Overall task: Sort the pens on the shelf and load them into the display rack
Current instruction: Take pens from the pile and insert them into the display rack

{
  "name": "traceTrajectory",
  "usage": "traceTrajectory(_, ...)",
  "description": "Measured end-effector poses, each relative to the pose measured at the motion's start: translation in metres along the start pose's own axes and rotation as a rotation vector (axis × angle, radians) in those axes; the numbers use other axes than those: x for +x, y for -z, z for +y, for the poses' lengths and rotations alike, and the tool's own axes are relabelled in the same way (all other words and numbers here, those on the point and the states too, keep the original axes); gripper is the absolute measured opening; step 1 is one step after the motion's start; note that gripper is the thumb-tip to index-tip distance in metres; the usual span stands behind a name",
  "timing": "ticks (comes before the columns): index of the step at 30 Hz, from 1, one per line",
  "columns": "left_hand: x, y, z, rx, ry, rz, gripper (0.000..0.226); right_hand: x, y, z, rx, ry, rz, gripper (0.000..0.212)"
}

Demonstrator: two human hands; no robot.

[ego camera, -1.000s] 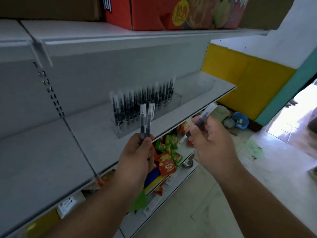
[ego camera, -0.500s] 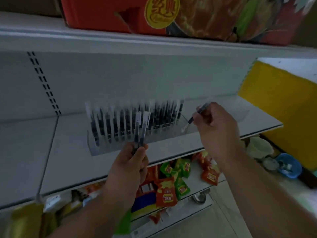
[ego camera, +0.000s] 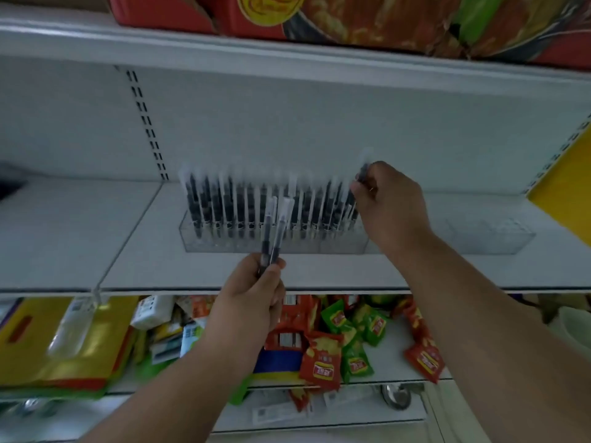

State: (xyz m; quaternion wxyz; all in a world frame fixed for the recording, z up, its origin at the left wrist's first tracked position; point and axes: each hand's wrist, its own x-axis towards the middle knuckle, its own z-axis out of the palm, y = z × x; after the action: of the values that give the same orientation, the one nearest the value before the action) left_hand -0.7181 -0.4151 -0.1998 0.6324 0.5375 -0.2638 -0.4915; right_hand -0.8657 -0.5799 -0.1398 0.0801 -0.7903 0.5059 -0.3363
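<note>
Left hand (ego camera: 248,302) grips two pens (ego camera: 274,231) by their lower ends, fingers and thumb curled round them, at centre frame. Both pens stand near upright, clear caps up, side by side and touching or nearly so, slightly splayed at the top. They overlap the front of the display rack (ego camera: 275,243) in the picture; can't tell if they touch it.

Right hand (ego camera: 391,203) pinches a single pen (ego camera: 364,169) at right of centre, fingers curled round the barrel. The clear cap pokes up above the knuckles; lower part hidden behind the hand. The hand sits at the rack's right end, against the last pens there. Can't tell whether this pen's tip is in a slot.

Rack: clear plastic block on the white shelf (ego camera: 198,273), mid-frame, filled with a row of upright black pens with clear caps (ego camera: 230,203). Blurred, so no count.

A second clear holder (ego camera: 489,238) sits on the same shelf at the right, apart from the rack; its contents aren't readable.

Red printed carton (ego camera: 351,20) on the shelf above, top of frame. Shelf below holds red and green snack packets (ego camera: 339,346) at lower centre and yellow packages (ego camera: 64,343) at lower left. Yellow panel (ego camera: 566,187) at right edge.
</note>
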Motion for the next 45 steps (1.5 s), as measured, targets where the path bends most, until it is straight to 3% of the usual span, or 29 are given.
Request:
traceTrajectory(6, -0.008, -0.001, 0.002, -0.023, -0.010, 0.006, 0.018, 0.003, 0.000, 0.004, -0.043, -0.018, 0.008, 0.016)
traceTrajectory(11, -0.010, -0.003, -0.001, -0.017, -0.014, 0.007, 0.017, -0.002, -0.013, 0.015, -0.150, -0.074, -0.156, 0.018)
traceTrajectory(19, -0.008, -0.013, -0.003, -0.030, 0.005, -0.008, 0.019, -0.003, -0.012, 0.008, -0.228, 0.001, -0.244, 0.023)
traceTrajectory(25, -0.007, -0.024, -0.003, -0.030, 0.010, -0.031, 0.018, 0.011, -0.013, 0.013, -0.261, -0.034, -0.399, 0.017)
traceTrajectory(28, -0.005, -0.026, -0.003, -0.035, 0.009, -0.037, 0.018, 0.011, -0.015, 0.013, -0.282, -0.087, -0.480, 0.024)
traceTrajectory(30, -0.005, -0.027, -0.003, -0.044, -0.001, -0.037, 0.018, 0.004, -0.010, 0.012, -0.247, -0.102, -0.420, 0.026)
traceTrajectory(33, -0.003, -0.026, -0.002, -0.037, -0.028, -0.038, 0.018, -0.018, 0.005, 0.004, -0.114, -0.046, -0.171, 0.028)
traceTrajectory(37, 0.001, -0.034, -0.004, 0.014, -0.058, -0.065, 0.017, -0.045, 0.015, -0.025, 0.299, -0.033, -0.322, 0.029)
traceTrajectory(40, -0.001, -0.044, -0.005, 0.028, -0.059, -0.123, 0.016, -0.050, 0.013, -0.032, 0.430, -0.113, -0.392, 0.023)
traceTrajectory(42, -0.002, -0.046, -0.005, 0.038, -0.059, -0.142, 0.017, -0.050, 0.015, -0.029, 0.566, -0.186, -0.374, 0.019)
traceTrajectory(45, 0.001, -0.040, -0.009, 0.069, -0.064, -0.085, 0.019, -0.043, 0.022, -0.015, 0.677, -0.265, -0.187, 0.018)
